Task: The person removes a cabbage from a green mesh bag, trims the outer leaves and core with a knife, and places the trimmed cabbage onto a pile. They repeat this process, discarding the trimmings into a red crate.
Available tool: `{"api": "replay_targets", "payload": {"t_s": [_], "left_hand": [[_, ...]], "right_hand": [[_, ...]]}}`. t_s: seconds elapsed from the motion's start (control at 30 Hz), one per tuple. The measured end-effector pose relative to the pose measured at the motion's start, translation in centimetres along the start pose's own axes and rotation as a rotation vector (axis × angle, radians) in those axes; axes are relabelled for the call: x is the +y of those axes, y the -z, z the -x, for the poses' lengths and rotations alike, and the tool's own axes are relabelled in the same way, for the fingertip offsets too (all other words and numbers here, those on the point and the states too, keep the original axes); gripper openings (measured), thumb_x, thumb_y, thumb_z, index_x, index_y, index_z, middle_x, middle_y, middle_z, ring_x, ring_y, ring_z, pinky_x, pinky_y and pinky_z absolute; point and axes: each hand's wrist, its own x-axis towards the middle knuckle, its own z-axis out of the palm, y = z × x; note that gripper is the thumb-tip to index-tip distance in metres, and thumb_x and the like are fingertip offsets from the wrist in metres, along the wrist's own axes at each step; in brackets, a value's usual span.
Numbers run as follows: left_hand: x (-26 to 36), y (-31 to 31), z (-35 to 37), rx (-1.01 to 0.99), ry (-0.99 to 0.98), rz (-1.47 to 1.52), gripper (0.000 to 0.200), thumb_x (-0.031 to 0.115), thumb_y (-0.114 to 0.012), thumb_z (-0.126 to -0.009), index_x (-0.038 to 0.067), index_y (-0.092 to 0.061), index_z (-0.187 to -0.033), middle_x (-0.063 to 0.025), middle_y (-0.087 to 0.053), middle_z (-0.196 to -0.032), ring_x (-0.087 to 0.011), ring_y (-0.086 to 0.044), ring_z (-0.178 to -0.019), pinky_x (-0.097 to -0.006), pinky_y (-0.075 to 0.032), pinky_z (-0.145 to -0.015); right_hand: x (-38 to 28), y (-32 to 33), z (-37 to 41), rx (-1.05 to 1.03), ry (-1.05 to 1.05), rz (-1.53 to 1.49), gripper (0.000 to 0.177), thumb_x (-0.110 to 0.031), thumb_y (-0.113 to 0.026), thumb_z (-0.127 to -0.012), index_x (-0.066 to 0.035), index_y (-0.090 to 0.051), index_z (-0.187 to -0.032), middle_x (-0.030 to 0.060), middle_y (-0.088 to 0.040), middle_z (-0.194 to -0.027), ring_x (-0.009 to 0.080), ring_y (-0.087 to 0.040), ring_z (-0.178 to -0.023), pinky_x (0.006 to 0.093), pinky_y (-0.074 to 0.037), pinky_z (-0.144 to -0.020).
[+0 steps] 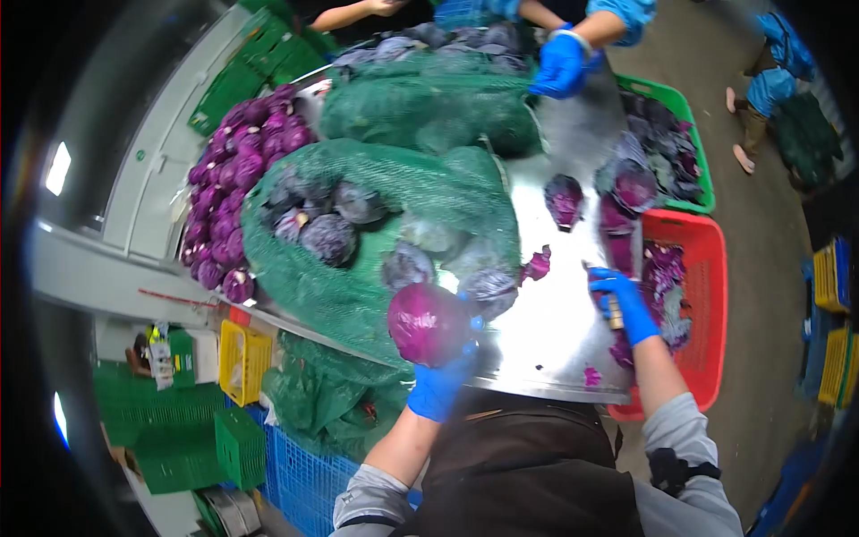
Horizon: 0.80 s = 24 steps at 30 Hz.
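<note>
A shiny, peeled red cabbage is in my left hand, gloved in blue, above the near edge of the metal table. My right hand, also in a blue glove, is closed round the light brown handle of a knife; its blade is hard to make out. Left of my hands, a green mesh bag lies open with several dull, unpeeled red cabbages in and under it. Torn purple leaves are scattered on the metal between my hands.
Peeled cabbages are heaped at the table's left end. A red crate and a green crate, both with leaves, stand along the right side. Across the table are a second mesh bag and another person's blue-gloved hand.
</note>
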Motion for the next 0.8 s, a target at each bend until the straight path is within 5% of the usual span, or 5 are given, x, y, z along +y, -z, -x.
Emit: {"api": "replay_targets", "payload": {"t_s": [0.13, 0.27, 0.33, 0.4, 0.8], "left_hand": [[3.4, 3.3, 0.3, -0.255, -0.012, 0.229, 0.056, 0.034, -0.045, -0.094, 0.004, -0.031, -0.139, -0.0107, -0.056, -0.115, -0.0267, -0.057, -0.101, -0.0367, -0.054, -0.075], [8.3, 4.3, 0.7, -0.089, -0.024, 0.709, 0.073, 0.062, -0.039, -0.086, 0.018, -0.025, -0.143, -0.0305, -0.050, -0.118, -0.0420, -0.062, -0.084, -0.0440, -0.056, -0.062], [13.5, 5.9, 0.6, -0.347, -0.061, 0.423, 0.068, 0.059, -0.035, -0.089, 0.016, -0.028, -0.141, -0.0276, -0.051, -0.120, -0.0405, -0.061, -0.083, -0.0415, -0.054, -0.049], [19.4, 7.4, 1.1, 0.187, -0.346, 0.196, 0.073, 0.065, -0.036, -0.084, 0.017, -0.033, -0.138, -0.0281, -0.055, -0.113, -0.0419, -0.062, -0.077, -0.0384, -0.052, -0.044], [52.9, 25.8, -2.6, 0.605, -0.820, 0.381, 0.083, 0.069, -0.054, -0.073, 0.023, -0.033, -0.139, -0.0101, -0.035, -0.142, -0.0367, -0.038, -0.126, -0.0629, -0.038, -0.095]], "right_hand": [[-1.6, 4.7, -1.4, 0.587, 0.162, -0.321, 0.030, -0.019, -0.063, -0.081, -0.015, -0.062, -0.110, -0.0020, -0.053, -0.060, 0.0074, -0.039, -0.039, 0.0243, -0.032, -0.034], [0.3, -0.6, -0.9, 0.527, 0.539, -0.127, 0.025, -0.026, -0.058, -0.088, -0.007, -0.061, -0.104, 0.0016, -0.055, -0.060, 0.0078, -0.038, -0.037, 0.0233, -0.028, -0.031], [1.5, -5.9, -0.6, 0.412, 0.305, -0.002, 0.025, -0.026, -0.059, -0.088, -0.005, -0.061, -0.100, 0.0041, -0.057, -0.060, 0.0080, -0.040, -0.036, 0.0232, -0.028, -0.029], [4.5, -8.6, -1.9, 0.333, 0.275, -0.024, 0.020, -0.024, -0.062, -0.086, -0.004, -0.060, -0.092, 0.0057, -0.057, -0.059, 0.0098, -0.043, -0.035, 0.0244, -0.029, -0.029], [10.3, -10.7, -4.0, 0.682, 0.376, 0.044, 0.014, -0.020, -0.058, -0.086, -0.013, -0.054, -0.074, 0.0037, -0.051, -0.051, 0.0122, -0.039, -0.030, 0.0282, -0.028, -0.026]]}}
